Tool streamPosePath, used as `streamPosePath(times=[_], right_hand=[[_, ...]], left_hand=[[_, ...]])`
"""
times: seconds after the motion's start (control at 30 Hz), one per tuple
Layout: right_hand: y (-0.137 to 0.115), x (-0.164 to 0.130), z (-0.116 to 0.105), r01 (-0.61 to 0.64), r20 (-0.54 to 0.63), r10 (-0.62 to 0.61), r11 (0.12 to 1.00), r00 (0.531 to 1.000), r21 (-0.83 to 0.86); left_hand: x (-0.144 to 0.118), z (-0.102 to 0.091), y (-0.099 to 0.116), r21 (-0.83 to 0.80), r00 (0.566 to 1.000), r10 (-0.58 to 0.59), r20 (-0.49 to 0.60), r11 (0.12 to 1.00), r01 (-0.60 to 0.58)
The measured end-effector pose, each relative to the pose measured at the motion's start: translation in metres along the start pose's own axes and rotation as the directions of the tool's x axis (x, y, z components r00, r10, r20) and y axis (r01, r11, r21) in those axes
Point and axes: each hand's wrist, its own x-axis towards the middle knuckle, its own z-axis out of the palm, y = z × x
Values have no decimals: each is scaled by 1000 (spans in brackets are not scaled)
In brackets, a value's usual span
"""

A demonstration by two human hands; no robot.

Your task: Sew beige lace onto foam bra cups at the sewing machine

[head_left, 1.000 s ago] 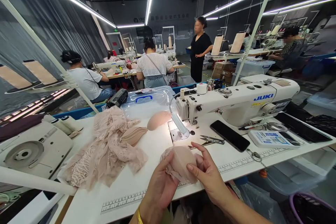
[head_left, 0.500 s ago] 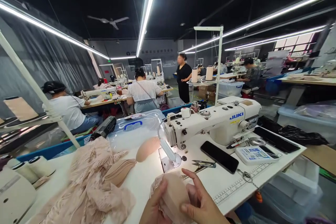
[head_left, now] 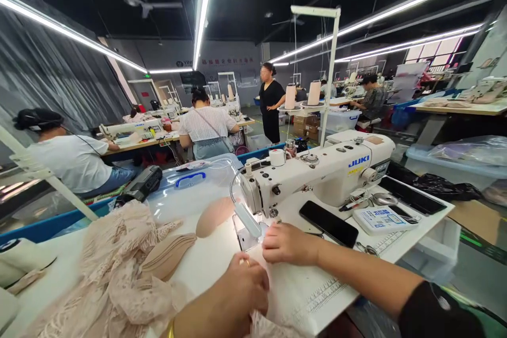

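While the white desk (head_left: pixel 222 264) is carrying the sewing machine (head_left: pixel 317 174) at centre, the lace pile (head_left: pixel 114 280) is lying at near left; the right hand (head_left: pixel 287 243) is resting loosely curled, holding nothing visible, just near the needle plate (head_left: pixel 247 235), and the left hand (head_left: pixel 241 293) is closing over lace fabric (head_left: pixel 265 325) at the near edge; feeding it flat and square should serve best
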Motion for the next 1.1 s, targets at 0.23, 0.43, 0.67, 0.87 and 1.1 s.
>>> streamPosePath(times=[0.23,0.43,0.67,0.87,1.1], right_hand=[[14,-15,13,-156,5,159,959,987,238],[8,-17,1,-236,75,224,932,972,275],[12,-15,2,-295,108,278,929,955,222],[14,-16,6,-325,111,308,925,945,197],[13,-16,6,-314,81,304,928,949,201]], left_hand=[[11,-32,-6,-166,994,-91,57,981,99],[11,-26,-5,-234,989,-145,40,961,150],[17,-31,-11,-289,993,-119,10,950,117],[18,-30,-19,-246,989,-140,46,958,147],[16,-27,-23,-225,994,-112,22,968,114]])
